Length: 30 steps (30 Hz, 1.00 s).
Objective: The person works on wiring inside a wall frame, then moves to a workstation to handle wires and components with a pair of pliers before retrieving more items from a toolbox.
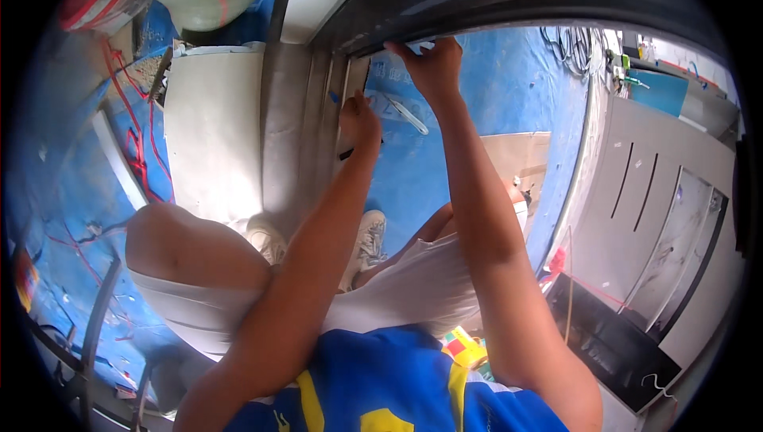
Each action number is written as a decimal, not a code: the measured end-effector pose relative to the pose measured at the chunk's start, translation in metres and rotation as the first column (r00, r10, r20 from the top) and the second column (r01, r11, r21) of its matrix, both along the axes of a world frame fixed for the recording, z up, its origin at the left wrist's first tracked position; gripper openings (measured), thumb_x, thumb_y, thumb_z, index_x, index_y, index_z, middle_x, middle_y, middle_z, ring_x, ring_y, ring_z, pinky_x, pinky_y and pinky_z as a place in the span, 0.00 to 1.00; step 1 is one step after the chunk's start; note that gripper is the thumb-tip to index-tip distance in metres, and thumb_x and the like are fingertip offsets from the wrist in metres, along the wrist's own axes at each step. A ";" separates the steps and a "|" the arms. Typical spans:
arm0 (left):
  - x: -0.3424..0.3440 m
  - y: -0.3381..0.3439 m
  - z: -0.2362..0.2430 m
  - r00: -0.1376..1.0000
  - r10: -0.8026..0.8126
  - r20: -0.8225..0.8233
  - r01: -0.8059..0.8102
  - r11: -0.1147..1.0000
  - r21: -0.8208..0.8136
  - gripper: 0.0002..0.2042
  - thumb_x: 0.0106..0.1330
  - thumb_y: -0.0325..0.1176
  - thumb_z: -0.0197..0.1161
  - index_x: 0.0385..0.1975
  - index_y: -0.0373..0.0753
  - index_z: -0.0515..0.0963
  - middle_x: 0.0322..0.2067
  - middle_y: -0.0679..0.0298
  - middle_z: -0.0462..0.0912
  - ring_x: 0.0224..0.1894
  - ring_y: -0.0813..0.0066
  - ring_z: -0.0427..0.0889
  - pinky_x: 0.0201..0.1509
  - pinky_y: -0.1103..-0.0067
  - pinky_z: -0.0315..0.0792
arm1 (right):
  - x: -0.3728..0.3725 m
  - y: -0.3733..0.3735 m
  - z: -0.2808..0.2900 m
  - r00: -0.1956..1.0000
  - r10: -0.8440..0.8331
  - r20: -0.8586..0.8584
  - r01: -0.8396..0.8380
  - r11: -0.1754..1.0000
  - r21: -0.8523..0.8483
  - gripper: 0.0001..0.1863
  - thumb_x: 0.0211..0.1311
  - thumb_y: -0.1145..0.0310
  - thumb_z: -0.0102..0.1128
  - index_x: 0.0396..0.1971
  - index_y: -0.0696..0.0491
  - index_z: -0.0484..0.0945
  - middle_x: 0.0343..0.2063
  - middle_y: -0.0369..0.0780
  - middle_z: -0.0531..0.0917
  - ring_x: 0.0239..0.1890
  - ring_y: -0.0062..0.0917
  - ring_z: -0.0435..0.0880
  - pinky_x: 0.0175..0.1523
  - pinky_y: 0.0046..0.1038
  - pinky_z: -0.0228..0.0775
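Steadiness is likely helping: right hand (433, 69) is touching the black panel (509, 1) along its near edge; left hand (360, 123) is curling beside the grey frame (318, 118); I cannot tell either grasp.

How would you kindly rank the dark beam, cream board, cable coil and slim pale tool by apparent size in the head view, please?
Largest to smallest:
1. dark beam
2. cream board
3. cable coil
4. slim pale tool
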<state>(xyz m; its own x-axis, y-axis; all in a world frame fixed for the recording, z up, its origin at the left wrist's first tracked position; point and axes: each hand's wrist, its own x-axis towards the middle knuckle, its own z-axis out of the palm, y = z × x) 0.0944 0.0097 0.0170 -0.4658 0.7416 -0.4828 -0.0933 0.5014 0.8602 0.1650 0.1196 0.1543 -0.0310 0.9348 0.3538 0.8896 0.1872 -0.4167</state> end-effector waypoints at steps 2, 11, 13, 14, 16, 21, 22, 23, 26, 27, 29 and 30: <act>-0.005 -0.013 -0.003 0.998 -0.061 0.006 0.061 0.998 0.018 0.21 0.73 0.43 0.50 0.28 0.31 0.81 0.25 0.51 0.82 0.29 0.55 0.82 0.35 0.64 0.72 | 0.010 0.005 0.003 1.000 -0.018 0.013 0.018 1.000 -0.013 0.23 0.38 0.54 0.82 0.27 0.58 0.84 0.23 0.42 0.86 0.27 0.34 0.86 0.33 0.30 0.77; -0.039 -0.059 -0.010 0.832 -0.434 -0.346 0.431 0.898 -0.089 0.14 0.69 0.42 0.53 0.32 0.38 0.78 0.27 0.49 0.83 0.31 0.48 0.83 0.34 0.60 0.74 | 0.025 0.006 0.122 0.984 0.022 0.177 -0.047 0.989 0.141 0.25 0.35 0.50 0.83 0.19 0.58 0.83 0.10 0.41 0.78 0.11 0.32 0.76 0.20 0.27 0.66; -0.042 -0.072 -0.010 0.749 -0.544 -0.378 0.534 0.833 -0.143 0.13 0.68 0.43 0.54 0.34 0.41 0.79 0.26 0.51 0.83 0.30 0.48 0.83 0.32 0.60 0.75 | 0.019 0.005 0.158 0.986 0.114 0.119 -0.138 0.967 0.216 0.23 0.39 0.50 0.81 0.18 0.56 0.83 0.11 0.37 0.81 0.12 0.29 0.79 0.22 0.24 0.70; -0.045 -0.079 -0.017 0.707 -0.581 -0.403 0.589 0.799 -0.120 0.12 0.67 0.44 0.54 0.36 0.42 0.78 0.26 0.53 0.84 0.30 0.49 0.84 0.32 0.60 0.76 | 0.014 0.003 0.174 0.980 0.143 0.140 -0.171 0.961 0.216 0.19 0.42 0.50 0.80 0.23 0.49 0.86 0.19 0.33 0.86 0.22 0.20 0.86 0.35 0.19 0.76; -0.048 -0.085 -0.023 0.650 -0.626 -0.432 0.651 0.751 -0.109 0.12 0.67 0.45 0.55 0.37 0.44 0.78 0.26 0.55 0.85 0.29 0.50 0.84 0.31 0.60 0.76 | 0.000 -0.001 0.195 0.994 0.099 0.056 -0.105 0.985 0.139 0.16 0.43 0.60 0.80 0.25 0.55 0.85 0.25 0.38 0.87 0.28 0.24 0.87 0.35 0.23 0.75; -0.058 -0.070 -0.049 0.688 -0.464 -0.558 0.503 0.859 -0.094 0.13 0.66 0.46 0.58 0.38 0.43 0.77 0.31 0.56 0.85 0.34 0.53 0.85 0.35 0.62 0.77 | -0.001 0.000 0.189 0.981 0.178 -0.079 -0.164 0.974 0.158 0.10 0.51 0.68 0.75 0.29 0.58 0.85 0.26 0.41 0.87 0.28 0.27 0.86 0.36 0.27 0.75; -0.062 -0.060 -0.050 0.678 -0.474 -0.561 0.511 0.853 -0.104 0.13 0.66 0.46 0.58 0.38 0.43 0.77 0.31 0.56 0.85 0.34 0.53 0.85 0.35 0.62 0.77 | 0.026 0.010 0.161 0.963 0.247 -0.108 -0.239 0.967 0.085 0.13 0.51 0.61 0.75 0.28 0.56 0.85 0.29 0.39 0.88 0.31 0.26 0.87 0.37 0.25 0.75; -0.066 -0.045 -0.044 0.699 -0.493 -0.518 0.523 0.846 -0.099 0.13 0.65 0.45 0.59 0.39 0.43 0.77 0.32 0.56 0.85 0.36 0.53 0.85 0.37 0.61 0.77 | 0.048 0.014 0.132 0.941 0.309 -0.138 -0.310 0.951 0.012 0.17 0.52 0.54 0.75 0.27 0.54 0.85 0.32 0.37 0.88 0.34 0.25 0.87 0.39 0.23 0.76; -0.073 -0.033 -0.028 0.592 -0.583 -0.556 0.664 0.744 -0.073 0.14 0.63 0.44 0.61 0.40 0.41 0.77 0.36 0.56 0.84 0.39 0.54 0.83 0.41 0.61 0.76 | 0.090 0.009 0.015 0.957 0.268 0.111 -0.182 0.853 -0.490 0.25 0.58 0.42 0.62 0.40 0.50 0.80 0.34 0.44 0.86 0.36 0.43 0.86 0.42 0.41 0.77; -0.079 -0.032 -0.026 0.465 -0.611 -0.641 0.759 0.648 -0.067 0.15 0.63 0.44 0.61 0.40 0.39 0.76 0.39 0.56 0.83 0.42 0.55 0.82 0.44 0.62 0.76 | 0.085 -0.001 -0.015 0.899 0.365 0.242 -0.100 0.708 -0.700 0.24 0.59 0.43 0.61 0.40 0.50 0.79 0.37 0.45 0.86 0.41 0.46 0.84 0.44 0.46 0.76; -0.074 -0.047 -0.009 0.180 -0.677 -0.714 0.905 0.399 -0.150 0.17 0.62 0.45 0.63 0.42 0.39 0.76 0.42 0.55 0.81 0.45 0.55 0.80 0.46 0.64 0.74 | 0.096 -0.028 -0.056 0.778 0.529 0.338 0.020 0.516 -0.856 0.30 0.52 0.46 0.69 0.45 0.55 0.78 0.43 0.48 0.84 0.47 0.44 0.82 0.49 0.43 0.76; -0.069 -0.055 -0.004 -0.109 -0.649 -0.753 0.960 0.129 -0.250 0.18 0.61 0.46 0.64 0.43 0.39 0.76 0.44 0.54 0.79 0.49 0.55 0.78 0.49 0.65 0.73 | 0.100 -0.043 -0.074 0.750 0.534 0.390 0.092 0.500 -0.861 0.32 0.49 0.47 0.73 0.46 0.56 0.78 0.42 0.48 0.84 0.48 0.43 0.82 0.50 0.41 0.76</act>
<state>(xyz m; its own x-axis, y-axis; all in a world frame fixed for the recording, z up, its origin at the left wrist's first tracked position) 0.0249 -0.0457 0.0131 0.6375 0.7597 -0.1283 0.7142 -0.5202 0.4684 0.2648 0.0770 0.0801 -0.1687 0.6919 -0.7020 0.9575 0.2842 0.0500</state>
